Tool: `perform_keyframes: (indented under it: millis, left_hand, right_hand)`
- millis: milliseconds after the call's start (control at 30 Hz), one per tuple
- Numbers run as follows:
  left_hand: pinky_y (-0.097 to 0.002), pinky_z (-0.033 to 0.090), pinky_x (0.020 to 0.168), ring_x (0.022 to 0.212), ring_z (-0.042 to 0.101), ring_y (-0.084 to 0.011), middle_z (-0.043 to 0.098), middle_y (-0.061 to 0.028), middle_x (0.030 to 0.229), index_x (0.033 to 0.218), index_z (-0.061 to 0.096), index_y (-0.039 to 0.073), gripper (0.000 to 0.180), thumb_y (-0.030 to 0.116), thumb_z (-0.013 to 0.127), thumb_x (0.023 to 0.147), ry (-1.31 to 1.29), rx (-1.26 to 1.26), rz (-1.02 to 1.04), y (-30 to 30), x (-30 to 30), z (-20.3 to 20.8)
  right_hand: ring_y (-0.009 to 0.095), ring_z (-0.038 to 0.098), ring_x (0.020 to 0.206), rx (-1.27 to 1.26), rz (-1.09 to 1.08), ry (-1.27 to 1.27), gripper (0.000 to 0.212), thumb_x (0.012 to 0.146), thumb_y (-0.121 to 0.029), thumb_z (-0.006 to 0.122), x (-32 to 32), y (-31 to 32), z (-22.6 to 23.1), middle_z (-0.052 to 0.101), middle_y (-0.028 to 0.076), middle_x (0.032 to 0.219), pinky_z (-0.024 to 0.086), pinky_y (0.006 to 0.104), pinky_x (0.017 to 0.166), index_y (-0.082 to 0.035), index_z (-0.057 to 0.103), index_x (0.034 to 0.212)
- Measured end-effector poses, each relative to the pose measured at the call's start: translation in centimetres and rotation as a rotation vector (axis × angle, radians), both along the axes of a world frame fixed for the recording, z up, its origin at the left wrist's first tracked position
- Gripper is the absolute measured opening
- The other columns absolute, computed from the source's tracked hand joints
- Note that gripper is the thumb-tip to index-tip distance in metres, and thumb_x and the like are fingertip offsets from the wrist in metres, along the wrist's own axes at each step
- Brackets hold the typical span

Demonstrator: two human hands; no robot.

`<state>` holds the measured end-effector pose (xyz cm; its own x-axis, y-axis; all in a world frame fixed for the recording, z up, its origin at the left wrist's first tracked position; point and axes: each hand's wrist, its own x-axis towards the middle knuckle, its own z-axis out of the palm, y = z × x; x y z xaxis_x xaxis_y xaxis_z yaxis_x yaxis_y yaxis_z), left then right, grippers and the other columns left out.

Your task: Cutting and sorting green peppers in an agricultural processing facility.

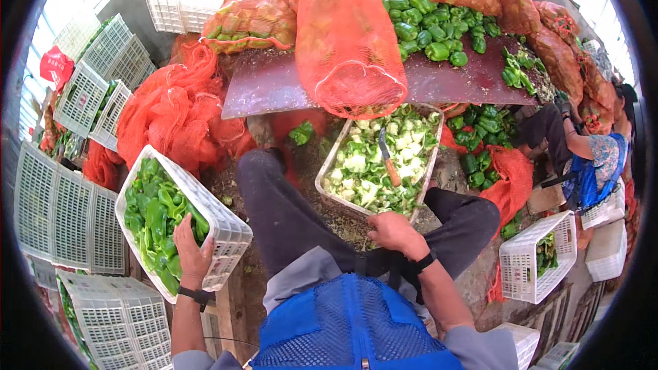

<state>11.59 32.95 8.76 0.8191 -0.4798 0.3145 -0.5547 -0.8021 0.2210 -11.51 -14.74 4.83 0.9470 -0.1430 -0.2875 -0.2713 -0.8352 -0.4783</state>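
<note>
My left hand lies at the inner edge of a white plastic crate filled with green pepper pieces. Its fingers stretch out over the peppers, and the thumb is near the rim. My right hand is curled closed by the near edge of a pale tray between my knees; whatever its fingers may hold is hidden. Pale pepper cores and green scraps fill this tray. On top of them rests a knife with an orange handle, apart from both hands.
A red mesh sack hangs over the front of a dark red board. Whole green peppers are heaped behind. Red netting piles up at left. Empty-looking crates stand around. Another person sits at far right.
</note>
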Motion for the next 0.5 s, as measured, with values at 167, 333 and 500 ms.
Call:
perform_keyframes:
  millis: [167, 333, 500]
  left_hand:
    - [-0.0547, 0.029, 0.124, 0.143, 0.045, -0.0429, 0.052, -0.0234, 0.152, 0.156, 0.046, 0.003, 0.074, 0.023, 0.076, 0.091, -0.018, 0.058, 0.017, -0.1, 1.5, 0.0]
    - [-0.0534, 0.035, 0.118, 0.138, 0.048, -0.0431, 0.055, -0.0226, 0.149, 0.151, 0.053, 0.004, 0.064, 0.025, 0.075, 0.095, 0.121, 0.079, 0.184, -2.4, 2.4, 1.5]
    - [-0.0539, 0.034, 0.117, 0.142, 0.045, -0.0449, 0.051, -0.0232, 0.154, 0.152, 0.052, 0.004, 0.062, 0.029, 0.071, 0.098, 0.228, 0.189, 0.315, -5.0, 4.1, 1.0]
  right_hand:
    - [0.046, 0.071, 0.085, 0.040, -0.023, -0.062, 0.020, 0.082, -0.020, 0.071, 0.2, -1.1, -1.1, 0.071, 0.025, 0.085, 0.057, 0.0557, 0.078, -0.001, 0.071, 0.089]
    - [0.045, 0.072, 0.086, -0.063, 0.043, 0.022, 0.022, 0.083, -0.023, 0.072, 3.9, -1.3, -2.3, 0.072, 0.024, 0.085, 0.058, 0.0546, 0.077, -0.001, 0.071, 0.088]
    - [0.042, 0.072, 0.087, -0.182, -0.028, -0.135, 0.030, 0.091, -0.032, 0.076, 9.4, -0.8, -5.2, 0.071, 0.021, 0.090, 0.058, 0.0528, 0.076, -0.004, 0.068, 0.096]
